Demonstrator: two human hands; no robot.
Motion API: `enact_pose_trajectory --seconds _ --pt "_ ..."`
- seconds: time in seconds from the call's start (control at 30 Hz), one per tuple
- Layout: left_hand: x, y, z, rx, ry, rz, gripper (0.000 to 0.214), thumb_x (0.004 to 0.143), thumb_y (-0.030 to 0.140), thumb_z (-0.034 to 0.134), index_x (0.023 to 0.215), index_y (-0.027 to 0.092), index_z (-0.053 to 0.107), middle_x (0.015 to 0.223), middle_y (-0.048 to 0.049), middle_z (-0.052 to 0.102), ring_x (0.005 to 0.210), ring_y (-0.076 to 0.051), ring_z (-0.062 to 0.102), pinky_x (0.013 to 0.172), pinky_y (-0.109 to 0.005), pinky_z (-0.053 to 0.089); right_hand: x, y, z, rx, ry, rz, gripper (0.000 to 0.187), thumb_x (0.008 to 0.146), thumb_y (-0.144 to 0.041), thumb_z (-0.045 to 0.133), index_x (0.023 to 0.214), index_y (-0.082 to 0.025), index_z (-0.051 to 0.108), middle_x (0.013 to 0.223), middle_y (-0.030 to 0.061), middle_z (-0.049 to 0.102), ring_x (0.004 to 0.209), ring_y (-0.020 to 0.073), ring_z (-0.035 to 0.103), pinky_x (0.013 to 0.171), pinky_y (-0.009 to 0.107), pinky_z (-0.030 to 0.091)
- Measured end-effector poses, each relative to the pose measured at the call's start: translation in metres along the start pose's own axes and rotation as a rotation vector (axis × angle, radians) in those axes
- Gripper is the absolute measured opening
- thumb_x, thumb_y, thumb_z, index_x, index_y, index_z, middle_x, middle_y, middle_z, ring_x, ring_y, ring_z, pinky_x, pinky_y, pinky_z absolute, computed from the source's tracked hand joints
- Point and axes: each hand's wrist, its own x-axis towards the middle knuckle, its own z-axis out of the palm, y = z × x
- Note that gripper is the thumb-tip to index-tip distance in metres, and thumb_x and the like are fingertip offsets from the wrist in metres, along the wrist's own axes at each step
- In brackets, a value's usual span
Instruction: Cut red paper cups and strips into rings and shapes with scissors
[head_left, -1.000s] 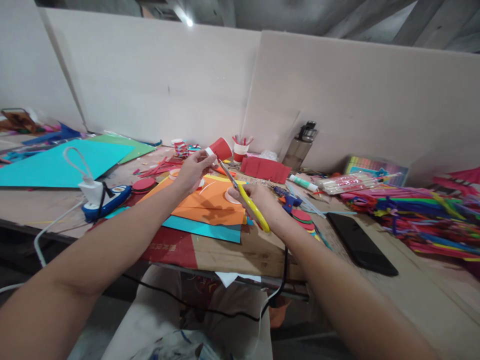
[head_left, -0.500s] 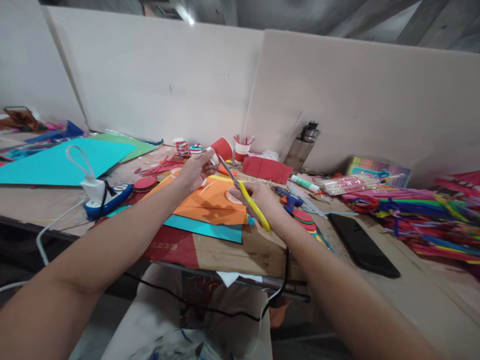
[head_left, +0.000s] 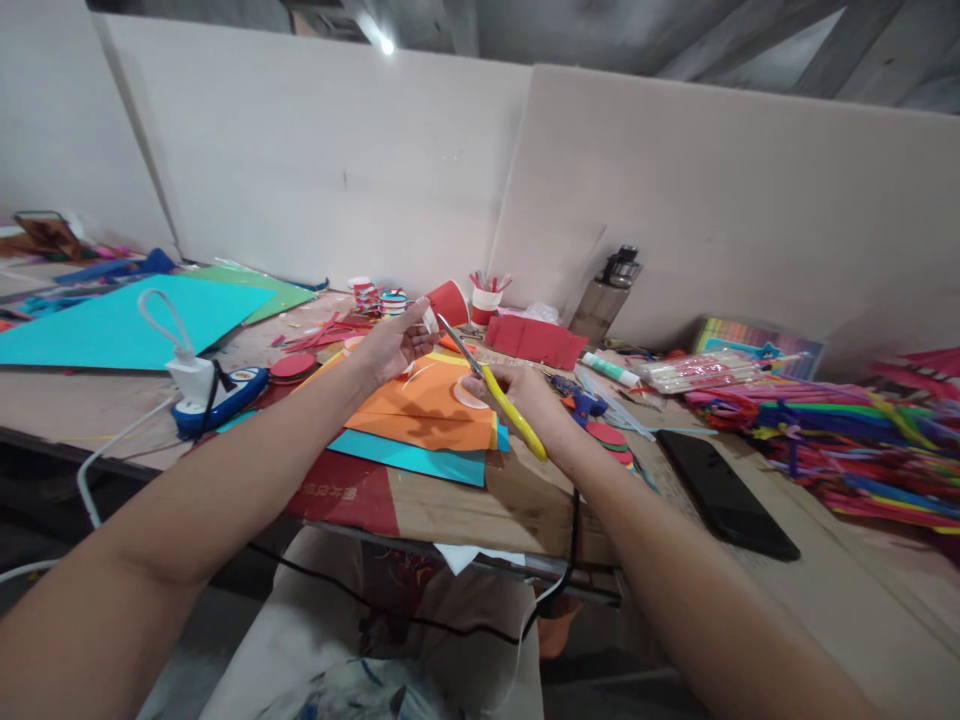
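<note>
My left hand pinches a small white piece that looks like paper between thumb and fingers, raised over the sheets. A pair of yellow-handled scissors is in my right hand, with the blades pointing up and left. Their tips are beside the white piece; whether they touch it I cannot tell. Below both hands lie orange paper sheets on top of a blue sheet. A white disc rests on the orange paper near my right fingers. Just behind the white piece a red cup lies tilted.
A power strip with a plugged-in white charger stands at left, near red discs. At right are a black phone, a glue stick and bundled pipe cleaners. A bottle leans by the white partition.
The scissors and the white piece have shifted only slightly, with the view drifting a little too. Both hands keep their holds.
</note>
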Motion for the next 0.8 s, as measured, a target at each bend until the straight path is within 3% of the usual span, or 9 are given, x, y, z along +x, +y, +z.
enact_pose_trajectory --seconds 0.3,0.57,0.8 --pt "-0.0054 0.0053 0.0057 -0.089 0.012 -0.103 0.032 0.082 0.040 0.071 0.074 0.011 0.061 0.057 -0.0014 0.064 0.048 -0.008 0.061 0.050 -0.016 0.051 0.0014 0.0025 0.0032 -0.074 0.040 -0.062 0.051 0.079 -0.064 0.059 0.077 -0.013 0.070 0.070 0.0026 0.064 0.062 0.0132 0.049 0.055 0.024 0.033" --pt "-0.0019 0.0075 0.0012 -0.119 -0.055 -0.119 0.032 0.083 0.042 0.069 0.082 0.009 0.065 0.067 -0.0052 0.070 0.051 -0.007 0.061 0.052 -0.015 0.052 0.0009 0.0059 0.0062 -0.165 0.110 -0.139 0.048 0.084 -0.059 0.057 0.078 -0.014 0.071 0.063 0.0017 0.059 0.057 0.0119 0.045 0.052 0.024 0.030" --pt "-0.0022 0.0092 0.0007 -0.108 -0.036 -0.068 0.031 0.081 0.040 0.072 0.080 0.011 0.064 0.060 -0.0022 0.066 0.050 -0.009 0.063 0.052 -0.017 0.053 -0.0002 0.0083 0.0053 -0.078 0.058 -0.150 0.041 0.086 -0.053 0.059 0.090 -0.014 0.071 0.073 0.0022 0.062 0.064 0.0134 0.049 0.057 0.024 0.034"
